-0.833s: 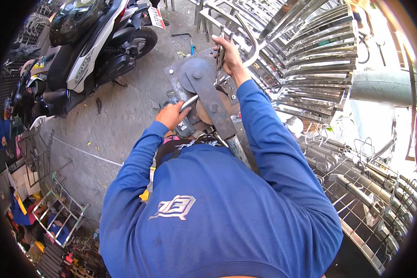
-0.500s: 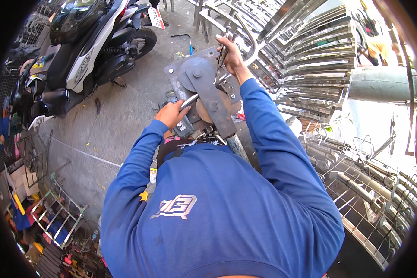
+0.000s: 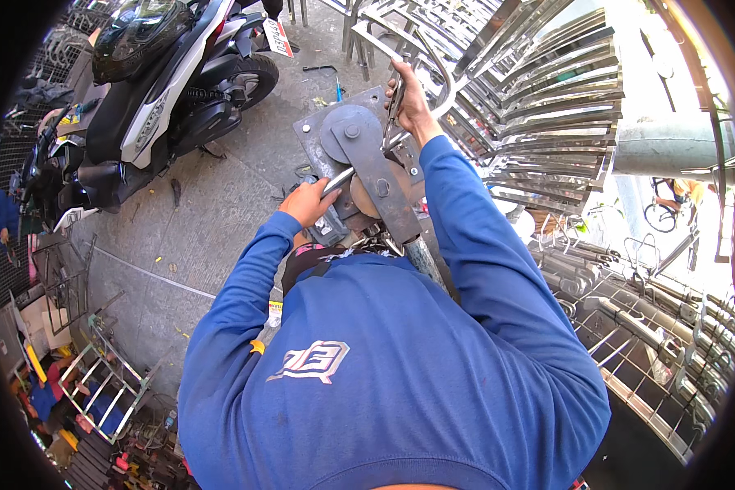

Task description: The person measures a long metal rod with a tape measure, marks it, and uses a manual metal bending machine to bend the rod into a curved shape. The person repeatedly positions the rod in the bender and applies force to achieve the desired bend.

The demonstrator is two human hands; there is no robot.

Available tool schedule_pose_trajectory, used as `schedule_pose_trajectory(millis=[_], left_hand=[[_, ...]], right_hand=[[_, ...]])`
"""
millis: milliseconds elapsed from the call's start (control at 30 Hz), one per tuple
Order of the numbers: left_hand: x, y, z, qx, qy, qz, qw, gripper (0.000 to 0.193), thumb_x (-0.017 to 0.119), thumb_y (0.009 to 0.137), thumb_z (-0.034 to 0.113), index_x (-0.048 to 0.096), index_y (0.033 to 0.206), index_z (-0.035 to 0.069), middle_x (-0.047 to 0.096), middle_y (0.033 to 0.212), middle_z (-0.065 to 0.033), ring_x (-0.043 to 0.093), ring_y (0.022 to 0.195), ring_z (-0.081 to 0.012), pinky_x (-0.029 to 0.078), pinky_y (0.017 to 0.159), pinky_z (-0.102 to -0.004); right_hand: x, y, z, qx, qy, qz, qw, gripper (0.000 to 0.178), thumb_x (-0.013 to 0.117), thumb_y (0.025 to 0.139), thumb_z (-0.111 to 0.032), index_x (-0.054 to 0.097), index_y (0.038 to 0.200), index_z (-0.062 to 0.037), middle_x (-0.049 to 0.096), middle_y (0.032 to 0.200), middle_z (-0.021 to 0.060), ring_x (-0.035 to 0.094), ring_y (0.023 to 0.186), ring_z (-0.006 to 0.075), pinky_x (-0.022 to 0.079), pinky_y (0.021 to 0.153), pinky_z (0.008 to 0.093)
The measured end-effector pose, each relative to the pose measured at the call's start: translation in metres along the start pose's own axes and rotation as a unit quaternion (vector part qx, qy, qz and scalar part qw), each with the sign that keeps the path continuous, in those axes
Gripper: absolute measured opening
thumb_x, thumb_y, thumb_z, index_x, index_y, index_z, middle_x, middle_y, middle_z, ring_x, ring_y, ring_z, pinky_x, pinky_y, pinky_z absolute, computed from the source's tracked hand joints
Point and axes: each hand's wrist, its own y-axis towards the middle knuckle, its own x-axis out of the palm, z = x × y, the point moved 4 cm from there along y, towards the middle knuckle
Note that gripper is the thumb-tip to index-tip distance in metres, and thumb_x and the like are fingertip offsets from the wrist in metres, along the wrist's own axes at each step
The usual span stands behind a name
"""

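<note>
In front of me stands a steel tube bender with a round grey die (image 3: 336,131), a flat bar (image 3: 374,175) and a brown, rusty wheel (image 3: 359,198) under the bar. My left hand (image 3: 304,203) is closed around a shiny metal tube (image 3: 340,180) that runs in toward the bender. Beyond the machine's right side, my right hand (image 3: 413,100) grips dark pliers (image 3: 393,108), whose jaws reach down to the bender plate. A bent metal tube (image 3: 444,77) curves up beside that hand. The pliers' tips and the tube's middle are hidden.
A motorcycle (image 3: 151,114) stands at the far left. Metal frames with curved slats (image 3: 555,106) are stacked on the right, above a wire rack (image 3: 621,343) holding tubes. A blue-handled tool (image 3: 339,88) lies on the floor behind the bender; a metal frame (image 3: 106,376) stands lower left.
The view has shifted slightly. My right hand still grips the pliers, its fingers a little more closed around them; my left hand stays on the tube.
</note>
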Motion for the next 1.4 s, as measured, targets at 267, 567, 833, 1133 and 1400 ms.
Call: schedule_pose_trajectory(millis=[267, 567, 833, 1133, 1400], left_hand=[[-0.001, 0.000, 0.002, -0.006, -0.001, 0.008, 1.000, 0.042, 0.058, 0.099, 0.045, 0.063, 0.116, 0.006, 0.069, 0.085, -0.0285, 0.067, 0.084, -0.0484, 0.053, 0.076, -0.0544], [0.002, 0.000, 0.001, -0.006, 0.003, 0.001, 1.000, 0.041, 0.058, 0.099, 0.045, 0.063, 0.121, 0.011, 0.069, 0.087, -0.0291, 0.067, 0.085, -0.0494, 0.053, 0.076, -0.0555], [0.001, -0.001, 0.001, -0.020, 0.020, -0.007, 1.000, 0.042, 0.058, 0.099, 0.044, 0.061, 0.126, 0.011, 0.068, 0.089, -0.0294, 0.067, 0.085, -0.0484, 0.053, 0.076, -0.0543], [0.003, -0.003, 0.001, -0.005, 0.011, 0.032, 0.999, 0.037, 0.060, 0.099, 0.043, 0.063, 0.118, 0.011, 0.070, 0.087, -0.0275, 0.067, 0.085, -0.0486, 0.054, 0.077, -0.0556], [0.004, -0.002, -0.002, -0.004, 0.007, 0.026, 1.000, 0.035, 0.059, 0.100, 0.041, 0.063, 0.115, 0.010, 0.070, 0.087, -0.0265, 0.068, 0.083, -0.0478, 0.054, 0.076, -0.0547]], right_hand=[[0.007, 0.001, 0.006, -0.110, -0.054, -0.023, 0.992, 0.041, 0.079, 0.089, -0.020, 0.052, 0.117, -0.0093, 0.058, 0.084, -0.0004, 0.050, 0.060, 0.0048, 0.041, 0.050, 0.0209], [0.006, 0.000, -0.009, -0.116, -0.091, -0.035, 0.988, 0.035, 0.077, 0.090, -0.028, 0.055, 0.111, -0.0110, 0.055, 0.076, -0.0019, 0.058, 0.061, 0.0080, 0.047, 0.052, 0.0230], [0.003, 0.021, -0.018, -0.040, -0.105, -0.025, 0.993, 0.034, 0.080, 0.084, -0.030, 0.063, 0.104, -0.0090, 0.059, 0.075, 0.0000, 0.059, 0.060, 0.0111, 0.050, 0.054, 0.0268], [0.003, 0.023, -0.009, -0.077, -0.026, 0.002, 0.997, 0.037, 0.080, 0.083, -0.032, 0.061, 0.102, -0.0065, 0.052, 0.084, 0.0005, 0.048, 0.064, 0.0085, 0.041, 0.059, 0.0236], [0.004, 0.017, -0.014, -0.052, -0.006, -0.024, 0.998, 0.034, 0.077, 0.086, -0.038, 0.060, 0.101, -0.0133, 0.060, 0.077, -0.0002, 0.058, 0.061, 0.0108, 0.048, 0.057, 0.0280]])
